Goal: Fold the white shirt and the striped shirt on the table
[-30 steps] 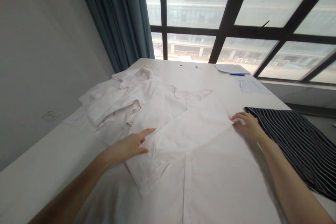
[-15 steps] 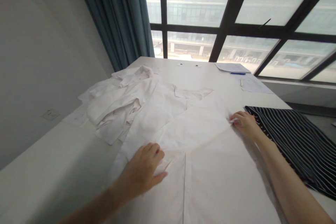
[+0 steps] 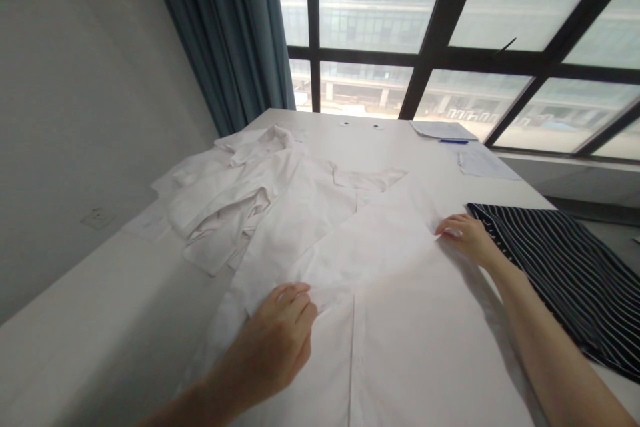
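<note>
A white shirt [image 3: 400, 320] lies spread flat on the white table [image 3: 100, 307], collar toward the window, one sleeve folded across its front. My left hand [image 3: 273, 343] rests on the shirt near the sleeve's cuff end, fingers curled and pinching the cloth. My right hand [image 3: 465, 233] presses on the shirt's right edge at the sleeve fold, fingers bent onto the cloth. A second white garment [image 3: 220, 197], crumpled, lies to the left of the shirt.
A dark striped cloth [image 3: 565, 267] lies at the table's right edge beside my right forearm. Papers [image 3: 440, 129] and a blue pen [image 3: 453, 141] sit at the far side near the window. A blue curtain [image 3: 225, 33] hangs at the back left.
My left hand slid from the sleeve's left edge toward me and to the right, then curled its fingers onto the cuff end. My right hand stayed at the shirt's right edge.
</note>
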`<action>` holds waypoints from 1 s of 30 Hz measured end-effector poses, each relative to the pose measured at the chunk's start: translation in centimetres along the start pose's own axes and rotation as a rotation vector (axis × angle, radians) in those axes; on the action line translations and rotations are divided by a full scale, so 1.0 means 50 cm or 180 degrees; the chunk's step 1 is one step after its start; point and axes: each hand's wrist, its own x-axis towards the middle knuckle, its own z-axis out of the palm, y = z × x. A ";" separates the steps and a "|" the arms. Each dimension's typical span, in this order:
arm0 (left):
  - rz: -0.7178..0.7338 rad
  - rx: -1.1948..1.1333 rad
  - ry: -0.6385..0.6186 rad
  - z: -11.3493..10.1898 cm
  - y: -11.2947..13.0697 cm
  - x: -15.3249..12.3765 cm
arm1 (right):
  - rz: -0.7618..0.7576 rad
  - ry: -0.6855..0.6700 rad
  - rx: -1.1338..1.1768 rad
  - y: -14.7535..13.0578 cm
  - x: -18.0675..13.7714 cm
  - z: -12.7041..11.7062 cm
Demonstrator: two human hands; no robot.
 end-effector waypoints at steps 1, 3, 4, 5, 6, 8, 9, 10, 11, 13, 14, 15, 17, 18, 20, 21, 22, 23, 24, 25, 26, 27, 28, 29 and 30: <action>0.0049 -0.0087 -0.0039 0.000 0.003 -0.003 | 0.0044 -0.0044 -0.0071 0.000 -0.001 0.002; 0.0090 -0.0195 -0.0144 0.005 0.007 -0.007 | 0.0133 -0.0182 -0.0179 0.001 -0.002 0.004; 0.0107 -0.0222 -0.0180 0.008 0.007 -0.008 | 0.0168 -0.0260 -0.0210 0.002 -0.002 0.002; 0.0127 -0.0233 -0.0190 0.012 0.005 -0.009 | 0.0201 -0.0332 -0.0237 0.002 -0.002 -0.001; 0.0152 -0.0228 -0.0167 0.015 0.000 -0.007 | 0.0234 -0.0399 -0.0263 0.001 -0.001 -0.005; 0.0235 -0.0177 -0.0045 0.019 -0.013 0.002 | 0.0283 -0.0496 -0.0305 -0.006 0.003 -0.017; 0.0273 -0.0147 0.0019 0.021 -0.021 0.009 | 0.0278 -0.0511 -0.0292 -0.015 0.006 -0.022; 0.0297 -0.0137 0.0066 0.024 -0.029 0.019 | 0.0244 -0.0505 -0.0232 -0.028 0.011 -0.026; 0.0303 -0.0153 0.0100 0.027 -0.037 0.029 | 0.0185 -0.0481 -0.0111 -0.046 0.015 -0.029; 0.0336 -0.0227 0.0125 0.038 -0.050 0.052 | -0.0031 -0.0459 0.0282 -0.096 0.025 -0.025; 0.0396 -0.0259 0.0118 0.045 -0.054 0.062 | -0.0165 -0.0476 0.0505 -0.127 0.029 -0.019; 0.0489 -0.0273 0.0090 0.052 -0.057 0.071 | -0.0333 -0.0548 0.0713 -0.160 0.032 -0.010; 0.0697 -0.0262 -0.0052 0.067 -0.059 0.084 | -0.0666 -0.0669 0.0968 -0.223 0.034 0.016; 0.0767 -0.0264 -0.0167 0.073 -0.059 0.087 | -0.0822 -0.0743 0.1029 -0.251 0.033 0.031; 0.0821 -0.0298 -0.0417 0.080 -0.058 0.088 | -0.1068 -0.0848 0.1045 -0.293 0.030 0.060; 0.0829 -0.0321 -0.0521 0.081 -0.057 0.087 | -0.1139 -0.0883 0.1008 -0.306 0.030 0.073; 0.0837 -0.0342 -0.0603 0.081 -0.057 0.086 | -0.1170 -0.0908 0.0944 -0.313 0.031 0.084; 0.0842 -0.0352 -0.0665 0.080 -0.057 0.084 | -0.1157 -0.0923 0.0857 -0.314 0.035 0.093; 0.0840 -0.0359 -0.0705 0.078 -0.057 0.084 | -0.1106 -0.0923 0.0752 -0.311 0.040 0.099; 0.0838 -0.0366 -0.0735 0.076 -0.057 0.083 | -0.1031 -0.0915 0.0634 -0.302 0.048 0.104; 0.0834 -0.0373 -0.0758 0.074 -0.057 0.083 | -0.0940 -0.0899 0.0509 -0.290 0.057 0.107; 0.0832 -0.0378 -0.0788 0.072 -0.057 0.084 | -0.0853 -0.0881 0.0401 -0.275 0.068 0.108; 0.0830 -0.0381 -0.0816 0.070 -0.056 0.085 | -0.0757 -0.0854 0.0294 -0.259 0.080 0.108; 0.0830 -0.0383 -0.0842 0.069 -0.055 0.086 | -0.0652 -0.0819 0.0188 -0.241 0.093 0.108; 0.0831 -0.0382 -0.0867 0.068 -0.054 0.087 | -0.0536 -0.0776 0.0084 -0.223 0.107 0.107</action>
